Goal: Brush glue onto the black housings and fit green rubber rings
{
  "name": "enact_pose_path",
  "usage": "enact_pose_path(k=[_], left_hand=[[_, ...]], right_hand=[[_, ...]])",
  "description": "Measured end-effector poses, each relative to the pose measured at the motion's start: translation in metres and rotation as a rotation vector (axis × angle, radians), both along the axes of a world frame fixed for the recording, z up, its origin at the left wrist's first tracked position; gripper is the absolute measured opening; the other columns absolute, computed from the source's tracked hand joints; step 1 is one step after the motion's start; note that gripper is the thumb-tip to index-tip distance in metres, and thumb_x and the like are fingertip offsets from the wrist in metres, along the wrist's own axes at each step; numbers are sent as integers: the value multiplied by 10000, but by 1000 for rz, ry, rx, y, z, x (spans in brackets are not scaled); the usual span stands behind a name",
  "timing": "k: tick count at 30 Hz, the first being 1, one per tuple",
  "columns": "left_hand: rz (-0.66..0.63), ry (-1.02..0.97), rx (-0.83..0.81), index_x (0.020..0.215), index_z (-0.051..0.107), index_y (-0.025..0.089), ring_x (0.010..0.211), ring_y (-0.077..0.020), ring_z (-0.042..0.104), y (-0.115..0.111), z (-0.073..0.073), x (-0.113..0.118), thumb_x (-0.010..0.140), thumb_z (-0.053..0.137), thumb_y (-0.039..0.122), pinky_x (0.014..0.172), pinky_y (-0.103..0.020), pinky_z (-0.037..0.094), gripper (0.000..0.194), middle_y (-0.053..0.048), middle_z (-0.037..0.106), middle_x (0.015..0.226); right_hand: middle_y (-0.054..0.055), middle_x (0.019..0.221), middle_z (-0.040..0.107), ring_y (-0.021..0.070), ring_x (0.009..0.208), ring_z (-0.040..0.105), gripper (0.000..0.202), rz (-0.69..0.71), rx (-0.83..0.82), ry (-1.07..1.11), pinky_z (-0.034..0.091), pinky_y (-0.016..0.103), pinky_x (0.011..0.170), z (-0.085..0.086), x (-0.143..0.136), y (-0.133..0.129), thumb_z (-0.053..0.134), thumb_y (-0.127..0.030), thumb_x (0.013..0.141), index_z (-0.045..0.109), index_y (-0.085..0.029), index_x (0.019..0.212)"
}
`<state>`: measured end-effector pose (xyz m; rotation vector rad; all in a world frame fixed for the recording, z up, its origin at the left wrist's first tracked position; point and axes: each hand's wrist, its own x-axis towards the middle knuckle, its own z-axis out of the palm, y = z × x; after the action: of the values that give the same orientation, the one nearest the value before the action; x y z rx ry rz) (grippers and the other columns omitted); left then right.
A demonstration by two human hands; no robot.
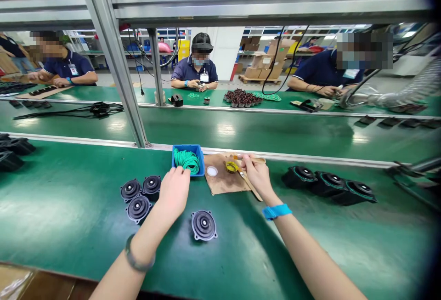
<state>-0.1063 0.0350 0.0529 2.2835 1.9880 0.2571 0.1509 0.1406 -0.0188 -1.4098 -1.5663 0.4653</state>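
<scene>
Grasping a brush in the head view, the right hand is beside a yellow cup. The left hand, fingers curled, is at green rings, grip indeterminable; a black part lies nearer the wearer.

Green rings heaped in a blue bin; wooden-handled brush to its right, bristles leftward.

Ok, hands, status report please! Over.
Left hand at blue bin of green rings. Right hand gripping brush. Lone black part untouched. Second brush close by right hand.
</scene>
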Motion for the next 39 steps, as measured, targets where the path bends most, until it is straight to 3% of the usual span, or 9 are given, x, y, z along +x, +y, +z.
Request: enact_pose_path(k=[4,7,11,21,27,30,33,36,39], left_hand=[[85,88,-14,1090,640,119,1044,-245,643,58,-5,20,948,547,171,877,-406,545,177,-122,664,1108],[98,116,-4,1180,593,153,1015,-217,646,74,-19,26,932,613,328,860,-427,559,304,-84,630,1187],[74,124,31,1193,588,159,1039,-226,638,74,-26,21,937,603,328,876,-438,552,308,-88,622,1209],[199,-8,117,888,737,224,911,-255,700,70,-9,-3,909,609,286,766,-330,519,144,-68,732,939],[233,-195,198,903,746,241,941,-249,695,71,-9,-6,908,581,258,761,-300,488,166,-70,737,1029],[223,-319,207,902,740,217,873,-224,704,63,-3,-7,898,585,241,762,-285,487,157,-68,752,936],[155,-461,153,838,745,197,725,-174,706,37,-1,-10,871,616,244,712,-241,498,141,-31,759,795],[66,-580,40,779,760,192,559,-143,676,-1,-9,-12,839,645,269,578,-203,496,150,7,736,646],[16,-650,-58,774,780,193,500,-132,656,-32,-22,-12,817,658,250,518,-199,493,141,7,743,649]], right_hand=[[60,690,660,188,577,598,597,28,16,42,458,289,610,-1,-5,-5,340,-690,907,635,-176,841],[71,718,669,187,596,595,585,59,27,49,456,286,611,-1,-5,-10,353,-676,914,633,-182,777],[62,716,672,189,605,604,567,71,30,72,467,286,631,-2,-1,-11,358,-658,926,650,-178,843],[42,647,638,191,564,594,625,57,32,110,460,287,606,-8,-1,-3,383,-708,896,687,-163,907],[42,682,642,181,575,592,580,53,58,157,469,285,613,-8,-4,0,407,-674,908,685,-165,891],[30,656,626,178,587,584,548,50,79,193,471,285,616,-5,-2,0,449,-662,894,683,-167,868],[15,658,605,156,580,559,503,34,119,260,460,270,595,6,-2,-9,455,-628,909,662,-170,888],[6,675,601,137,564,543,453,42,155,341,446,249,548,19,-8,-32,412,-583,953,622,-182,946],[13,700,625,140,601,578,381,105,184,396,459,241,541,27,-20,-68,410,-521,985,611,-197,957]])
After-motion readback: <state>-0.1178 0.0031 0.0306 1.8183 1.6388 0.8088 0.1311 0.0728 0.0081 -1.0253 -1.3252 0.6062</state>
